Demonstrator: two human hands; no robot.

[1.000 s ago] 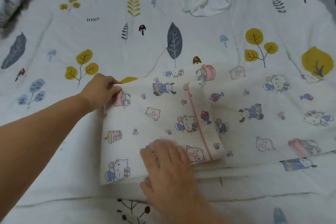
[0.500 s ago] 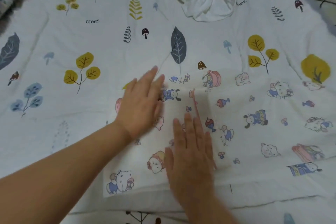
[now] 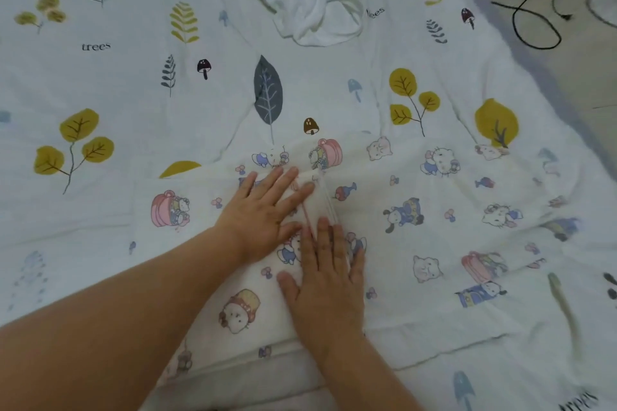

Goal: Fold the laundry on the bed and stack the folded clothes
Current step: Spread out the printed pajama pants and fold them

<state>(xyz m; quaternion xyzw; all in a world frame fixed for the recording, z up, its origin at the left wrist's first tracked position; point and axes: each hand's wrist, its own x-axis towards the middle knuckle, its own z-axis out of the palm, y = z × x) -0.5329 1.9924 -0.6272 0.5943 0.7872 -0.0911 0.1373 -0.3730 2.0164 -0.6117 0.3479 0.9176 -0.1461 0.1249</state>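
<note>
Cotton cloth point(image 3: 417, 243) with little cartoon animals lies flat under both hands. The left hand point(image 3: 263, 210) has its fingers straight and spread a bit, and it presses down on the folded part. The right hand point(image 3: 329, 280) lies flat too, fingers straight and close together, just beside the left hand and a little nearer to the person. Neither hand holds anything; they only press

Between the two hands runs a thin pink edge point(image 3: 309, 220). It is the end of the flap that is folded over. The flap lies under the hands and to their left. The long part of the cloth goes out to the right of the hands, so the cloth is longer from side to side. I think the next fold will bring that right part over, and the right hand is nearer to it

Far past the fingertips lies a white shirt point(image 3: 317, 3) in a heap, not folded yet. Under it all is the bed cover point(image 3: 100, 93) with leaves and mushrooms. Far off to the right, past the bed, a black cord point(image 3: 534, 23) lies on the floor

The hands hide part of the pink edge. The near edge of the cloth is hard to tell from the cover. The top of the shirt is cut off, and I see no stack of folded clothes
</note>
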